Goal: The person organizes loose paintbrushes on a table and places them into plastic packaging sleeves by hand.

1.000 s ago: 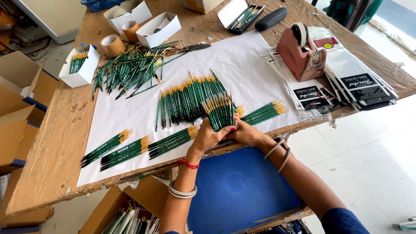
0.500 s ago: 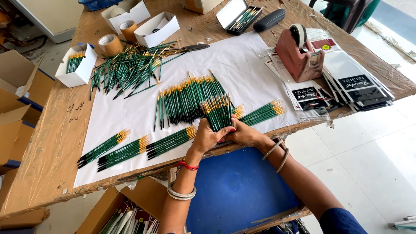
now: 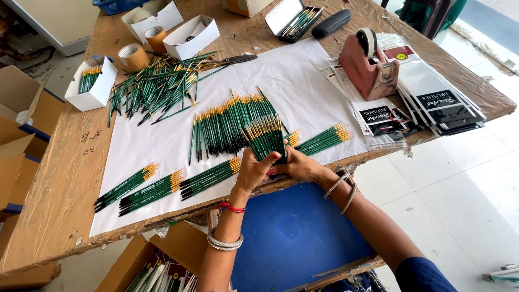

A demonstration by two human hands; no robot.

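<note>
Both hands, left hand (image 3: 253, 168) and right hand (image 3: 296, 164), are working at the near table edge, crowded by brush bundles (image 3: 157, 186) lying left and another bundle (image 3: 327, 139) right. The fanned row of brushes (image 3: 230, 121) is blocking the way just beyond. Bare white paper (image 3: 303, 86) is lying open farther right, before the tape dispenser (image 3: 370, 67). The loose brush heap (image 3: 157, 86) is filling the far left.

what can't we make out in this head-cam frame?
Head view only:
- Lower ends of the held brush bundle: covered by the left hand and right hand.
- How many brushes are in the bundle: too small and packed to count.
- Contents of the cardboard box under the table: cut off by the bottom edge.
- Blue bin at the top: cut off by the top edge.
</note>
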